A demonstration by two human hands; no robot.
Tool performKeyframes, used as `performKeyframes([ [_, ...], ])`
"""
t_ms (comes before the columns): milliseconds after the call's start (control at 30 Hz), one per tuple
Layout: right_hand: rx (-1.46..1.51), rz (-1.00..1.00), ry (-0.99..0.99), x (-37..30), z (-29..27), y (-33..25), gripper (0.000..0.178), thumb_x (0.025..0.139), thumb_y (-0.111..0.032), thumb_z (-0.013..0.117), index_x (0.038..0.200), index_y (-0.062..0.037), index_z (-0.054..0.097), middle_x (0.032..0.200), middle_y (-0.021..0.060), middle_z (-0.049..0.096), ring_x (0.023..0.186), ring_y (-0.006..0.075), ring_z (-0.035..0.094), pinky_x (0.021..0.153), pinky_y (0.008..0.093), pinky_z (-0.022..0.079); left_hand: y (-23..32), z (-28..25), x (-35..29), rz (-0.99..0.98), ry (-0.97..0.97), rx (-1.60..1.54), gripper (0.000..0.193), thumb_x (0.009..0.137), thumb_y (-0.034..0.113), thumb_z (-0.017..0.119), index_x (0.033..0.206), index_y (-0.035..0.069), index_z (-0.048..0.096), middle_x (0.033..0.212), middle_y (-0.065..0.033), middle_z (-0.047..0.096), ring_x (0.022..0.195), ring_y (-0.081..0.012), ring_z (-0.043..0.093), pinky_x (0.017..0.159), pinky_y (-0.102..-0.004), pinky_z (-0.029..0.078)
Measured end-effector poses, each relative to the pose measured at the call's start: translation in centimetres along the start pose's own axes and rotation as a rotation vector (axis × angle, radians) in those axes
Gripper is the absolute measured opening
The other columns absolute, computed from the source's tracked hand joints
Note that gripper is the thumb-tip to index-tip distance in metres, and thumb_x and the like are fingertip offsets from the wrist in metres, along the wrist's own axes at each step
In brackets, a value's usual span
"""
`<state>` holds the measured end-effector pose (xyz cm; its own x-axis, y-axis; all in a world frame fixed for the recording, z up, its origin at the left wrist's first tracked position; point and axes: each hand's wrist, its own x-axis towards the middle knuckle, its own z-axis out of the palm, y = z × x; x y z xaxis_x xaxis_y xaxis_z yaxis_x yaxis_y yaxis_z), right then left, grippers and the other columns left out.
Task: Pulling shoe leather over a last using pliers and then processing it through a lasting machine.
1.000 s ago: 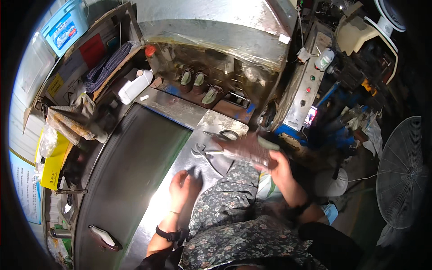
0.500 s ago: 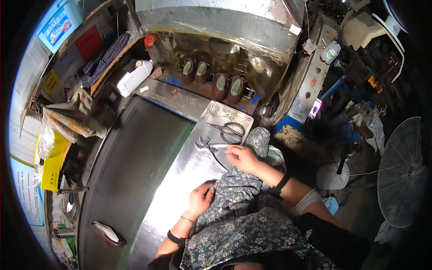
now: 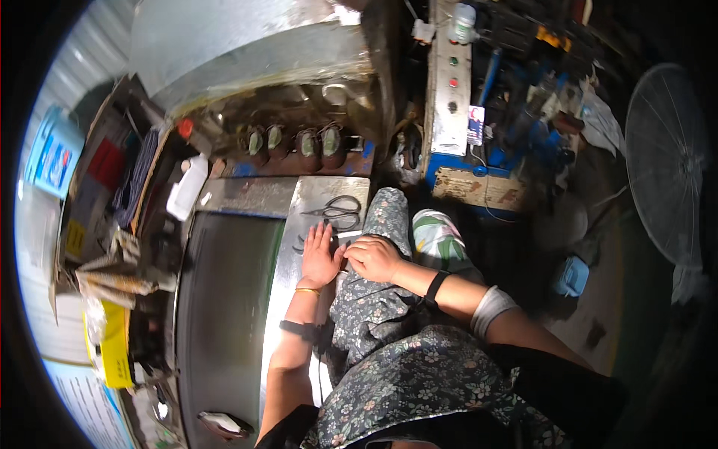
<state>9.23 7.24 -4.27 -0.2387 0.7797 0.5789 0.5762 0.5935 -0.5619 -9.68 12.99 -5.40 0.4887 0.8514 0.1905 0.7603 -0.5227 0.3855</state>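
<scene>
My left hand [image 3: 320, 258] lies stretched out at the right edge of the metal table [image 3: 288, 280], its fingers pointing forward. Under and beside those fingers show dark pliers [image 3: 301, 243], mostly hidden. My right hand [image 3: 372, 258] has its fingers curled close to the left hand, above my floral-clad leg; whether anything is in them is hidden. A narrow white strip [image 3: 348, 234] lies just beyond it. Black-handled scissors [image 3: 342, 212] rest on the table's far end. The floral apron [image 3: 396, 367] covers my lap.
A dark conveyor belt [image 3: 224, 299] runs along the left, carrying a shoe [image 3: 224, 424] near me. Several brown shoes [image 3: 308, 146] stand at the back beneath a metal hood [image 3: 277, 67]. A control panel [image 3: 452, 97] and a fan [image 3: 666, 165] are on the right. A white jug [image 3: 187, 187] stands left.
My left hand has moved forward from beside my lap onto the pliers, fingers now straight. My right hand has drawn in near it. The view has turned to the right.
</scene>
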Motion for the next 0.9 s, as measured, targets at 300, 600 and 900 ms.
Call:
performKeyframes([
  [300,0.049,0.040,-0.062,0.7,1.4,1.6,0.013,0.083,-0.015,0.062,0.090,-0.0054,0.068,0.096,0.0084,0.069,0.095,0.0277,0.064,0.084,0.0394,0.052,-0.9,1.1,-4.6,0.047,0.000,0.172,0.068,0.094,0.046,0.053,0.147,0.005,0.037,0.151,-0.0221,0.036,0.139,-0.0447,0.030,0.115,-0.0559,0.021],
  [600,-0.591,0.190,-0.241,5.2,5.0,4.3,0.028,0.091,-0.021,0.053,0.107,-0.0026,0.067,0.130,0.0218,0.058,0.114,0.0336,0.056,0.100,0.0449,0.042,-0.3,2.4,-7.8,-0.115,0.206,0.175,0.044,0.092,0.035,0.056,0.126,0.009,0.059,0.135,-0.0192,0.055,0.128,-0.0407,0.047,0.111,-0.0560,0.027],
  [900,-0.553,0.205,-0.317,4.5,5.1,4.4,0.029,0.092,-0.022,0.051,0.100,-0.0015,0.070,0.123,0.0238,0.062,0.111,0.0332,0.060,0.099,0.0423,0.043,-0.8,2.0,-6.3,0.027,0.142,0.085,0.047,0.088,0.032,0.064,0.127,0.004,0.058,0.147,-0.0247,0.040,0.140,-0.0467,0.028,0.115,-0.0579,0.021],
])
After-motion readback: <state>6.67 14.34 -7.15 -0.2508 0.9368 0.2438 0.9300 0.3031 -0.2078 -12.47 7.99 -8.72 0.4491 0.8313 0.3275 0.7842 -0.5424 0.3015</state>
